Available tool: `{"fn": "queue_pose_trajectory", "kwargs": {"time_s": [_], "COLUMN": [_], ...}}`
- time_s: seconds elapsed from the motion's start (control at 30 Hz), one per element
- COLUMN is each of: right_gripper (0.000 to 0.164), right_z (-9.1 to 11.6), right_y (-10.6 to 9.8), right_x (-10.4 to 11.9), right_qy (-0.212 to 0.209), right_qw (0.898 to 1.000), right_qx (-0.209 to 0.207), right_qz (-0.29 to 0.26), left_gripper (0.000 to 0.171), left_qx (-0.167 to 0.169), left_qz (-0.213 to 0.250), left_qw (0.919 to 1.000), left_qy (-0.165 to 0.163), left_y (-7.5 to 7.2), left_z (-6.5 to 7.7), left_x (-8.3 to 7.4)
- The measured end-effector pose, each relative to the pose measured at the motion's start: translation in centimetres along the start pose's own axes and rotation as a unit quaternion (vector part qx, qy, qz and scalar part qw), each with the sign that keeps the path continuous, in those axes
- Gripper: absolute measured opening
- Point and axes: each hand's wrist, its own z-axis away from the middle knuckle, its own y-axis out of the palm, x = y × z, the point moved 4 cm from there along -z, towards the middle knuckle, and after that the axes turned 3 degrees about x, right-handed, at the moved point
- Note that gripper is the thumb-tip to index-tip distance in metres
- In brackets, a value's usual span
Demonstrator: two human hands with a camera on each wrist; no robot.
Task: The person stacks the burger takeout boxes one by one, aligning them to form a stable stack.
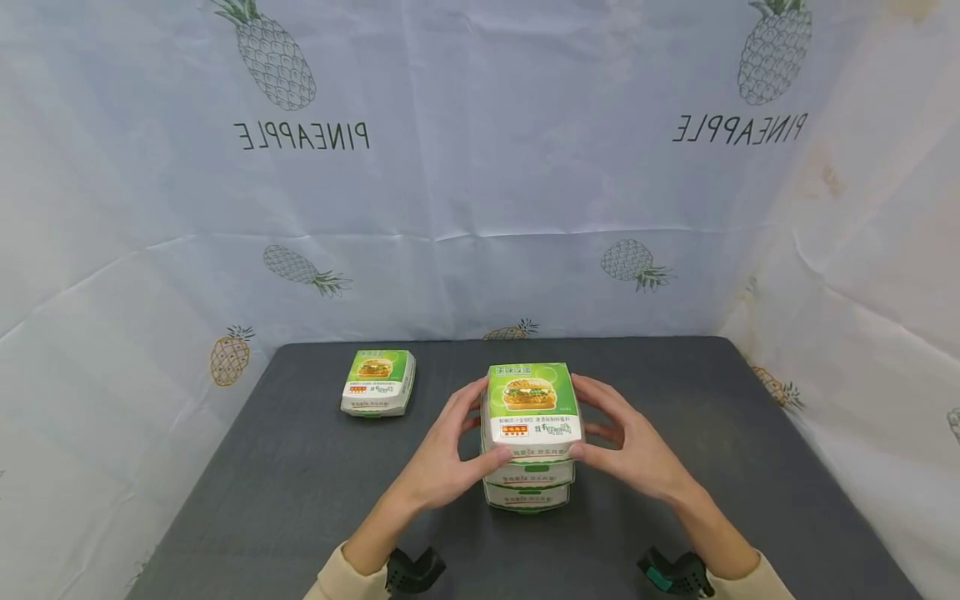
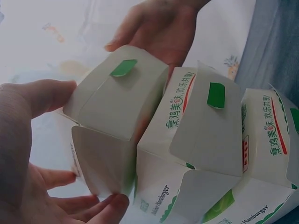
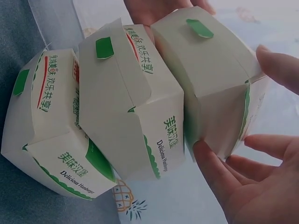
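In the head view, three green-and-white cardboard burger boxes stand one above another on the dark table. My left hand [image 1: 450,458] and right hand [image 1: 636,450] hold the top burger box [image 1: 531,410] from either side, thumbs at its near corners and fingers along its sides. Its lid, with a burger picture, faces up. Under it sit the middle burger box [image 1: 517,476] and the bottom burger box [image 1: 517,499], only their near faces showing. The left wrist view shows the held box's plain underside [image 2: 107,98] with a green tab, close against the middle box.
Another burger box [image 1: 377,383] lies at the table's back left, apart from the stack. The dark table [image 1: 285,500] ends at a pale pineapple-print cloth [image 1: 480,183] hung behind and on both sides. A dark strapped device [image 1: 416,572] sits on each wrist.
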Motion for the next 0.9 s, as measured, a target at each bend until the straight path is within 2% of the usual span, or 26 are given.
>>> {"fn": "queue_pose_trajectory", "kwargs": {"time_s": [0.43,0.63,0.77,0.9], "right_gripper": [0.082,0.081,0.081,0.079], "right_z": [0.1,0.0,0.0,0.0], "right_y": [0.0,0.1,0.2,0.2], "right_x": [0.1,0.3,0.3,0.3], "right_qy": [0.006,0.005,0.004,0.004], "right_qw": [1.0,1.0,1.0,0.999], "right_qx": [-0.017,-0.015,-0.013,-0.02], "right_qz": [0.018,0.011,0.011,0.026], "left_gripper": [0.085,0.083,0.074,0.061], "left_qx": [0.004,0.007,-0.011,-0.054], "left_qz": [0.005,0.006,-0.014,-0.065], "left_qw": [1.0,0.9998,0.9996,0.9961], "left_qy": [0.002,-0.015,-0.024,-0.028], "left_y": [-0.4,-1.3,-2.5,-4.0], "left_z": [0.1,0.5,0.8,1.1], "left_x": [0.0,0.0,0.1,0.4]}}
